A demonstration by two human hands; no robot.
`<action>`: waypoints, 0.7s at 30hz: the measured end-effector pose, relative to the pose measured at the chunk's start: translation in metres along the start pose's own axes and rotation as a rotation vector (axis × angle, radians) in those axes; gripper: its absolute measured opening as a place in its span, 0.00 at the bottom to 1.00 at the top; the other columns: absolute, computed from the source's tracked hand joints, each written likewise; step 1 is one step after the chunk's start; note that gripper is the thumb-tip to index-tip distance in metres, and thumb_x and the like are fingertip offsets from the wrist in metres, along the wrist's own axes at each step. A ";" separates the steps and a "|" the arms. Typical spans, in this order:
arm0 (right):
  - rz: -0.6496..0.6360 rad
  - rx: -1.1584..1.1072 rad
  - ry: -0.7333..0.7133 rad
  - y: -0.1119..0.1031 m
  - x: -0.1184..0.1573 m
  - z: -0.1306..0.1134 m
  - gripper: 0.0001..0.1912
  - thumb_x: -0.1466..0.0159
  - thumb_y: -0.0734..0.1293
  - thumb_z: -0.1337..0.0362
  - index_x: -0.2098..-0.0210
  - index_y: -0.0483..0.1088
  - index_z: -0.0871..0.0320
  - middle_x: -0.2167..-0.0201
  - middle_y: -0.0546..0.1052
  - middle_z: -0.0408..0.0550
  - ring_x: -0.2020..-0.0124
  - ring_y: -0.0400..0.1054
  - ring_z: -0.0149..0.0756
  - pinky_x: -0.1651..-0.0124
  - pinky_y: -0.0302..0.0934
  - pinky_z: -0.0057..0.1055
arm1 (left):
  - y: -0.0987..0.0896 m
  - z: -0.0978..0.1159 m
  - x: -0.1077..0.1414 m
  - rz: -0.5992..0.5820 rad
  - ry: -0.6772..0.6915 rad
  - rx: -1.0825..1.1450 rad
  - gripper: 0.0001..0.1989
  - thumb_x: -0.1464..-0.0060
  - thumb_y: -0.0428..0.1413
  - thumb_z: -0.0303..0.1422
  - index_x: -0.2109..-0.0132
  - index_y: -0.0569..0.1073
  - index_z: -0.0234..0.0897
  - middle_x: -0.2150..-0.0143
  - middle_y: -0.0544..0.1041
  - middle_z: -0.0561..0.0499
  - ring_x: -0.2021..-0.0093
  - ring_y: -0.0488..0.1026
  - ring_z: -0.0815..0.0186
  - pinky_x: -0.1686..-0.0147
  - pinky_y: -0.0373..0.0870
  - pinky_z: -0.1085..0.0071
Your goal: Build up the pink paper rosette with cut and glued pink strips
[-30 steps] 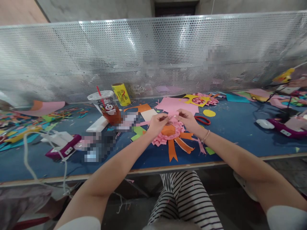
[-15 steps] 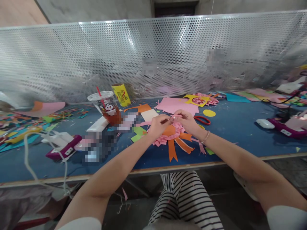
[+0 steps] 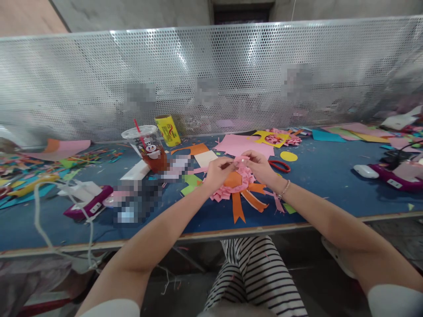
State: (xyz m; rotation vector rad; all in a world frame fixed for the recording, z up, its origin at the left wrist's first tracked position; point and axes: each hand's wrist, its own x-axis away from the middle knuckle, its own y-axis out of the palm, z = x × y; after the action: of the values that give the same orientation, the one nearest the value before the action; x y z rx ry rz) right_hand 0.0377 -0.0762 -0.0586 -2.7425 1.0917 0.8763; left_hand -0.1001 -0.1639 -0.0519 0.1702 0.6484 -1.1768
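Observation:
Both of my hands meet over a paper rosette with an orange centre (image 3: 234,179) and a pleated pink paper edge (image 3: 222,193). Orange paper tails (image 3: 238,209) hang from its near side. Between the fingertips, at the far edge of the rosette, is a pink paper strip (image 3: 243,159). My left hand (image 3: 218,174) pinches it from the left, and my right hand (image 3: 261,169) pinches it from the right. Whether the strip is joined to the pleats is hidden by the fingers. Red-handled scissors (image 3: 280,166) lie just right of my right hand.
Pink sheet (image 3: 243,144), yellow disc (image 3: 288,156) and green scraps (image 3: 191,182) surround the rosette. Leftward stand a drink cup (image 3: 152,152) and yellow tube (image 3: 168,130). Purple power strips (image 3: 89,204) lie at both sides. A perforated metal screen (image 3: 211,57) closes off the back.
The pink strip between my fingertips shows wider and stands a little higher than before. My hands have barely shifted, and the rosette stays in place.

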 end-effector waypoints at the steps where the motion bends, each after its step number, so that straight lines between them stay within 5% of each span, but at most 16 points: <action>1: 0.003 0.000 0.003 0.000 0.000 0.000 0.09 0.48 0.70 0.60 0.69 0.68 0.56 0.72 0.68 0.40 0.69 0.62 0.27 0.62 0.59 0.28 | 0.000 0.000 0.000 0.001 0.003 0.000 0.11 0.53 0.57 0.40 0.68 0.75 0.35 0.71 0.76 0.50 0.69 0.75 0.66 0.66 0.73 0.68; 10: -0.007 -0.027 0.003 0.002 0.002 -0.003 0.10 0.48 0.69 0.58 0.71 0.67 0.55 0.74 0.67 0.40 0.70 0.61 0.28 0.64 0.59 0.29 | 0.000 0.002 0.000 -0.019 0.057 -0.045 0.11 0.53 0.57 0.39 0.71 0.74 0.35 0.71 0.75 0.50 0.68 0.74 0.66 0.65 0.73 0.69; 21: 0.060 -0.036 0.051 -0.002 -0.002 0.000 0.11 0.49 0.70 0.57 0.72 0.67 0.56 0.75 0.67 0.39 0.72 0.61 0.26 0.65 0.58 0.28 | 0.000 0.008 0.000 0.013 -0.133 0.119 0.13 0.57 0.60 0.40 0.72 0.72 0.33 0.75 0.74 0.53 0.70 0.75 0.66 0.63 0.76 0.65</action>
State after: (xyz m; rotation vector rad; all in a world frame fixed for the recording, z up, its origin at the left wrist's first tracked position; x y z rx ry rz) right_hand 0.0372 -0.0732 -0.0579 -2.7898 1.1839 0.8464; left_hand -0.0966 -0.1673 -0.0450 0.1940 0.4604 -1.2042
